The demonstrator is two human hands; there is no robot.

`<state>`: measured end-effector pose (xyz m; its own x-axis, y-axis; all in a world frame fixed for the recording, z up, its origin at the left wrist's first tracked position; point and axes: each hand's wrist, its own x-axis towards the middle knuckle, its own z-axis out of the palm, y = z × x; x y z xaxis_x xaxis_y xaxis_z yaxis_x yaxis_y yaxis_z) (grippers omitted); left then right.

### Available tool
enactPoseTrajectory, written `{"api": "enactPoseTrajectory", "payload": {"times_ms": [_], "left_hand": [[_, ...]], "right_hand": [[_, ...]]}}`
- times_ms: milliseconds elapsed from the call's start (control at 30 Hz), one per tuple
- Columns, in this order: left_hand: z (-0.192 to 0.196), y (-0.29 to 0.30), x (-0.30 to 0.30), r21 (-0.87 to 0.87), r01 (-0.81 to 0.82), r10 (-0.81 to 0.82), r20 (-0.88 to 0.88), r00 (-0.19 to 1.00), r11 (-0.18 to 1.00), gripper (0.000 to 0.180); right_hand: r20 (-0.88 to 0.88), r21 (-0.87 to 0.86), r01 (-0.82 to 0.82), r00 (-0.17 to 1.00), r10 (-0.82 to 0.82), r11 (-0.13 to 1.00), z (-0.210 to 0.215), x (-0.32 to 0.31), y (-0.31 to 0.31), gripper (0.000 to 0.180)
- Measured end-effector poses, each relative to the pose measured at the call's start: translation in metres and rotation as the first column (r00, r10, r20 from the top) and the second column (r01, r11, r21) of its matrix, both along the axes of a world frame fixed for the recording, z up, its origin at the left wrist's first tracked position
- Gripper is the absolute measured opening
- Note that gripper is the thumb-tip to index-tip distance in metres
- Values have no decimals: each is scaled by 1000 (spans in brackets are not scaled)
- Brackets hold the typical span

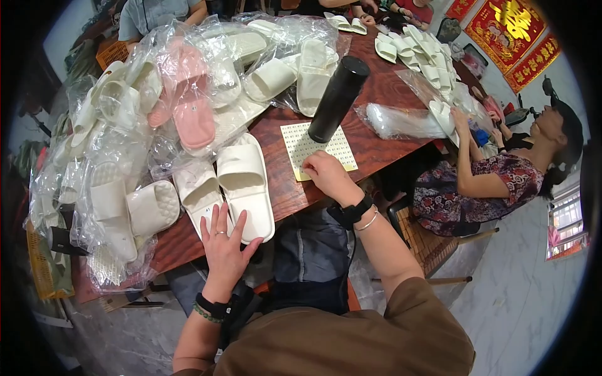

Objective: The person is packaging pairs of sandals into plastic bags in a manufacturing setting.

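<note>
At the desk's [382,154] near edge, the left hand [224,252] lay wide on two slippers [241,177], the right hand [328,175] pinched narrow over the sheet [335,149].

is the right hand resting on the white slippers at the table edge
No, the right hand is at the yellow sticker sheet, while the left hand touches those white slippers.

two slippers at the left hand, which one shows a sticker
The left white slipper: a small sticker sits on it, beside the left hand. The right slipper shows none where it is uncovered.
</note>
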<state>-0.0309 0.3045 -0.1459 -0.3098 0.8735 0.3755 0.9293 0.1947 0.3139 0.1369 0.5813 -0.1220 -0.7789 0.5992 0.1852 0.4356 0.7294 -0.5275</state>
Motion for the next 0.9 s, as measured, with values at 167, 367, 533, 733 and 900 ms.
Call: {"api": "enactPoseTrajectory", "payload": {"times_ms": [167, 367, 533, 733, 900], "left_hand": [[1, 0, 1, 4, 0, 0, -16, 1000, 1000, 64], [1, 0, 0, 0, 4, -4, -10, 1000, 1000, 65], [3, -1, 0, -10, 9, -9, 8, 1000, 1000, 64], [3, -2, 0, -3, 6, -6, 9, 1000, 1000, 64], [2, -1, 0, 8, 9, -9, 15, 1000, 1000, 64]], "right_hand": [[-20, 41, 4, 1000, -4, 999, -6, -2, -1, 12], [-15, 105, -1, 1000, 2, 994, -9, -1, -8, 10], [16, 152, 30, 999, -33, 988, -12, 0, -14, 9], [-44, 125, 53, 998, -47, 991, -15, -1, -13, 6], [-74, 128, 80, 995, -71, 988, -18, 0, -16, 7]]}}
